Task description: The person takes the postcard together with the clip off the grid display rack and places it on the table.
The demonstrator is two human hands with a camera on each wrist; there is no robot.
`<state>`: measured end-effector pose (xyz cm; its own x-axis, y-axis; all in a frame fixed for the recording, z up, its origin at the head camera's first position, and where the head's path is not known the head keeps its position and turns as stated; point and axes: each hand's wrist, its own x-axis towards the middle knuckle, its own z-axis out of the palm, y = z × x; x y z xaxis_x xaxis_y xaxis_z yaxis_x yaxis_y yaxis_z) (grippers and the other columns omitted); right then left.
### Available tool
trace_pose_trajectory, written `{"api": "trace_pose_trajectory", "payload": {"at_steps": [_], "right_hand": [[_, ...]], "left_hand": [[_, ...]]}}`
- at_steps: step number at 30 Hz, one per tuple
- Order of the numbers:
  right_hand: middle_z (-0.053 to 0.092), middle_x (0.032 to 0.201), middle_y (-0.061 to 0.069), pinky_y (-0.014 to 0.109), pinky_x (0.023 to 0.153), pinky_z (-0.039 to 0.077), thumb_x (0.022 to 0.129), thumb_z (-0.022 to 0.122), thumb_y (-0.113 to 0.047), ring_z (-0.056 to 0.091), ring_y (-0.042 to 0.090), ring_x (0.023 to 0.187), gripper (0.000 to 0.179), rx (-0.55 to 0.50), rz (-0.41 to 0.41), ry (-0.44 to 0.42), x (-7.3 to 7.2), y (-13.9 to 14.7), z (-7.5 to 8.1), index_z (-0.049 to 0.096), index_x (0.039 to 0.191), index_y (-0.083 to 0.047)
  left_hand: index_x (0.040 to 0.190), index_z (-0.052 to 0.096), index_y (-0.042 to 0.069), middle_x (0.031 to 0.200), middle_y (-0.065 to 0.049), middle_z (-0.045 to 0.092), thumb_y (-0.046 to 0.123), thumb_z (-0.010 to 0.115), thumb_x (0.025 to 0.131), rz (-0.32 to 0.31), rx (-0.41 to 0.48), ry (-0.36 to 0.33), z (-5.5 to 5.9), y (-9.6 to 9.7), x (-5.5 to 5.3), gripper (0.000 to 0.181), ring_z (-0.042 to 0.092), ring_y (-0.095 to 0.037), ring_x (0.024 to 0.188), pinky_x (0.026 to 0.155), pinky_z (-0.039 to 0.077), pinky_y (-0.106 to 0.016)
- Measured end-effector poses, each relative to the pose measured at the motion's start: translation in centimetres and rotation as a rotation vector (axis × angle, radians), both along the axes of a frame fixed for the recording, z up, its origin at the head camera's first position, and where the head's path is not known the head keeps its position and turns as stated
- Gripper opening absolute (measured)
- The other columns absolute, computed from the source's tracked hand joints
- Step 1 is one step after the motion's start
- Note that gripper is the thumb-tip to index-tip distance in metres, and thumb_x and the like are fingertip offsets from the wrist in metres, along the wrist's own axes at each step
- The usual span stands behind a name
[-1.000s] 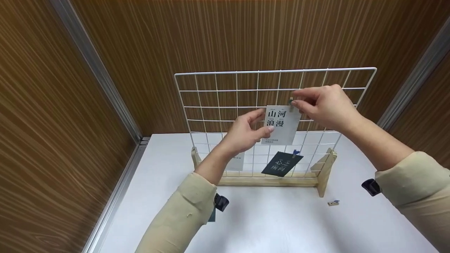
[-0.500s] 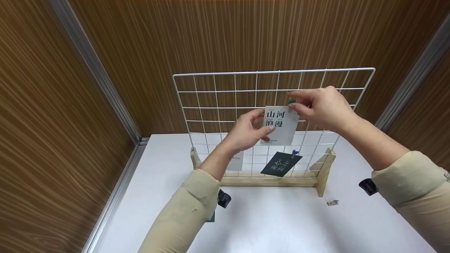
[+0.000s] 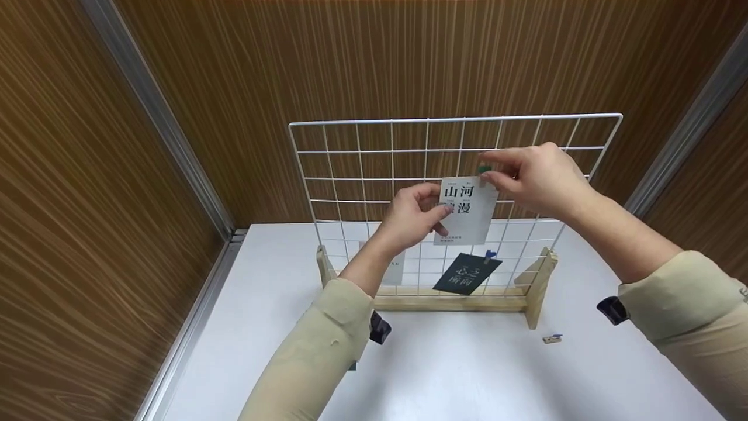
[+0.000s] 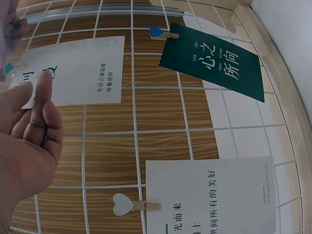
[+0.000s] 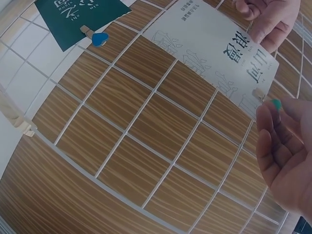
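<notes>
A white card [image 3: 474, 222] with large black characters is against the front of a white wire grid [image 3: 456, 119]. My left hand [image 3: 412, 215] pinches its left edge, thumb on the printed face. At its upper right corner, my right hand [image 3: 543, 175] holds a small wooden clothespin with a green heart [image 5: 276, 104] between thumb and fingers. The pin's wooden tip overlaps the card's corner in the right wrist view. Below, a dark green card [image 3: 467, 273] hangs tilted from a blue-heart clothespin [image 4: 157, 32]. Another white card [image 4: 219, 195] hangs from a white-heart clothespin [image 4: 124, 204].
The grid stands in a wooden base [image 3: 450, 303] on a white table [image 3: 467, 368]. A loose clothespin [image 3: 551, 339] lies right of the base. Part of a green item [image 3: 352, 366] shows beside the left sleeve. A wood-patterned wall [image 3: 374, 64] rises behind.
The green heart of the clothespin shows more plainly between my right fingers than a second ago. My left forearm has shifted slightly right, and the white card sits slightly lower.
</notes>
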<state>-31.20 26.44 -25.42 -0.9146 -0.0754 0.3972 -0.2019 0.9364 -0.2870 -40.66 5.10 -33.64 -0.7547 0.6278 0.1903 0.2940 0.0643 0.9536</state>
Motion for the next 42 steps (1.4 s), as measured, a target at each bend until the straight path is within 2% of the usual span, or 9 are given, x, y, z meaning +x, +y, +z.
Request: {"api": "trace_pose_trajectory", "payload": {"at_steps": [3, 7, 13, 20, 25, 33, 35, 39, 42], "right_hand": [[0.074, 0.081, 0.007, 0.034, 0.055, 0.049, 0.103, 0.073, -0.022, 0.063, 0.021, 0.065, 0.034, 0.018, -0.008, -0.010, 0.1, -0.1, 0.2, 0.073, 0.136, -0.013], [0.073, 0.082, 0.008, 0.035, 0.056, 0.050, 0.103, 0.072, -0.022, 0.062, 0.022, 0.066, 0.035, 0.045, -0.015, -0.018, 0.2, -0.2, 0.4, 0.073, 0.137, -0.012], [0.075, 0.087, 0.009, 0.035, 0.056, 0.049, 0.103, 0.072, -0.021, 0.062, 0.023, 0.067, 0.035, 0.119, -0.011, -0.016, 0.2, -0.2, 0.7, 0.072, 0.137, -0.013], [0.074, 0.084, 0.008, 0.035, 0.046, 0.038, 0.104, 0.069, -0.021, 0.050, 0.022, 0.054, 0.031, 0.235, -0.016, -0.029, -0.1, 0.0, 1.2, 0.073, 0.135, -0.021], [0.074, 0.083, 0.007, 0.035, 0.045, 0.036, 0.104, 0.068, -0.020, 0.048, 0.020, 0.050, 0.030, 0.269, -0.015, -0.055, -0.2, 0.1, 1.7, 0.074, 0.134, -0.020], [0.078, 0.099, 0.015, 0.036, 0.049, 0.040, 0.105, 0.067, -0.019, 0.054, 0.022, 0.056, 0.027, 0.205, -0.013, -0.111, -0.3, 0.1, 2.4, 0.076, 0.130, -0.014], [0.078, 0.098, 0.015, 0.036, 0.050, 0.041, 0.104, 0.067, -0.017, 0.056, 0.022, 0.058, 0.026, 0.174, -0.007, -0.117, -0.3, 0.1, 2.5, 0.077, 0.127, -0.012], [0.078, 0.094, 0.014, 0.034, 0.054, 0.047, 0.103, 0.067, -0.014, 0.065, 0.021, 0.064, 0.022, 0.079, 0.010, -0.120, -0.5, 0.1, 2.3, 0.080, 0.121, -0.010], [0.079, 0.097, 0.015, 0.027, 0.056, 0.052, 0.103, 0.068, -0.011, 0.072, 0.022, 0.071, 0.021, -0.003, 0.023, -0.119, -0.6, 0.1, 2.0, 0.081, 0.118, -0.008]], "left_hand": [[0.130, 0.070, 0.010, 0.112, -0.001, 0.078, 0.002, 0.068, 0.103, 0.004, 0.031, -0.028, -0.2, 0.1, -0.1, 0.028, 0.074, -0.023, 0.097, 0.072, 0.064, -0.034], [0.134, 0.070, 0.009, 0.114, -0.001, 0.078, 0.002, 0.067, 0.104, 0.030, 0.039, -0.018, -0.4, 0.3, -0.1, 0.031, 0.074, -0.020, 0.094, 0.065, 0.061, -0.030], [0.132, 0.073, 0.008, 0.113, -0.002, 0.080, 0.006, 0.067, 0.105, 0.044, -0.007, 0.015, -0.3, 0.4, -0.4, 0.028, 0.074, -0.019, 0.089, 0.056, 0.056, -0.026], [0.131, 0.074, 0.007, 0.111, -0.003, 0.080, 0.008, 0.069, 0.104, 0.029, -0.070, 0.067, -0.1, 0.2, -0.9, 0.027, 0.074, -0.019, 0.085, 0.052, 0.051, -0.027], [0.130, 0.075, 0.010, 0.110, -0.001, 0.080, 0.010, 0.070, 0.104, 0.045, -0.100, 0.064, 0.1, 0.3, -0.9, 0.027, 0.074, -0.019, 0.084, 0.047, 0.044, -0.022], [0.131, 0.076, 0.013, 0.109, 0.003, 0.080, 0.013, 0.070, 0.104, 0.055, -0.118, 0.053, 0.3, 0.5, -0.7, 0.027, 0.075, -0.020, 0.084, 0.047, 0.041, -0.021], [0.131, 0.076, 0.014, 0.110, 0.003, 0.080, 0.014, 0.070, 0.104, 0.056, -0.124, 0.051, 0.3, 0.5, -0.6, 0.027, 0.075, -0.019, 0.085, 0.047, 0.041, -0.021], [0.130, 0.076, 0.014, 0.110, 0.003, 0.080, 0.014, 0.071, 0.104, 0.061, -0.121, 0.054, 0.2, 0.4, -0.6, 0.026, 0.075, -0.020, 0.086, 0.046, 0.040, -0.021], [0.130, 0.076, 0.014, 0.109, 0.004, 0.081, 0.015, 0.071, 0.104, 0.065, -0.120, 0.058, 0.0, 0.3, -0.5, 0.026, 0.075, -0.023, 0.085, 0.047, 0.040, -0.021]]}}
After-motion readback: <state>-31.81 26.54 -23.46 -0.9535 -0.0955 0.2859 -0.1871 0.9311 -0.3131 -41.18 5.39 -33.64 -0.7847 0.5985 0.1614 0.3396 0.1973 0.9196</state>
